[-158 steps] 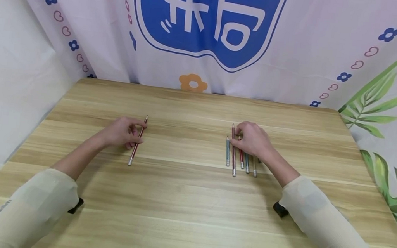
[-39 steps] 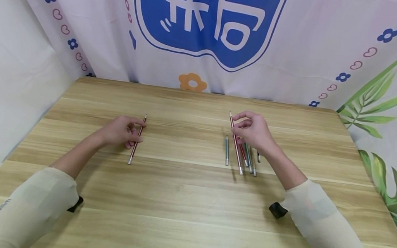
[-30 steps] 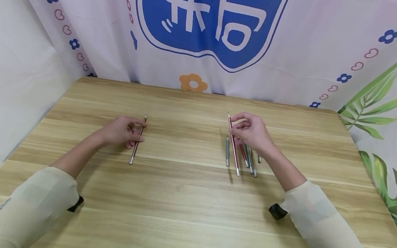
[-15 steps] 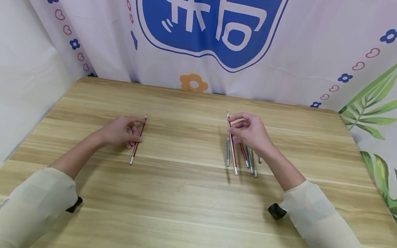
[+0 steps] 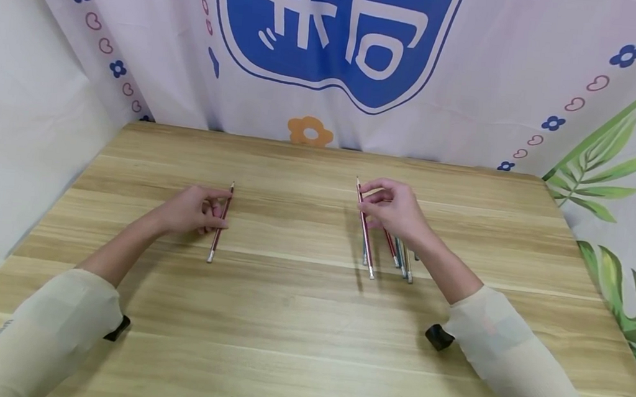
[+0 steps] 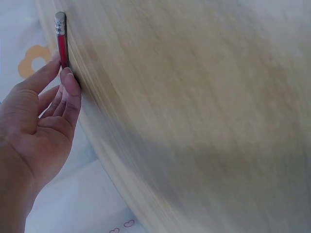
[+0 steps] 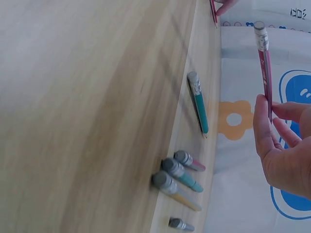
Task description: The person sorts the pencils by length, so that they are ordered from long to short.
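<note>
On the left of the table, my left hand (image 5: 190,210) pinches a dark red pencil (image 5: 214,246) between thumb and forefinger; the pencil lies along the wood, eraser toward me. My right hand (image 5: 398,212) grips another dark red pencil (image 5: 368,251) near its middle. This one is raised off the table, its shadow apart from it, with the eraser end nearest me. Under it, partly covered in the head view, lies a short teal pencil (image 7: 200,109). Below the right hand lie a red pencil (image 5: 390,244), a teal pencil (image 7: 182,174) and a yellowish pencil (image 7: 177,193).
One more pencil end (image 7: 181,224) shows at the right of the group, its body mostly hidden by the wrist in the head view. The wooden table (image 5: 286,320) reaches back to a printed curtain (image 5: 490,75). Bare wood lies between the two hands.
My right hand has lifted the dark red pencil out of the group and carried it leftward, over the short teal pencil. The remaining pencils shifted slightly. My left hand has stayed put.
</note>
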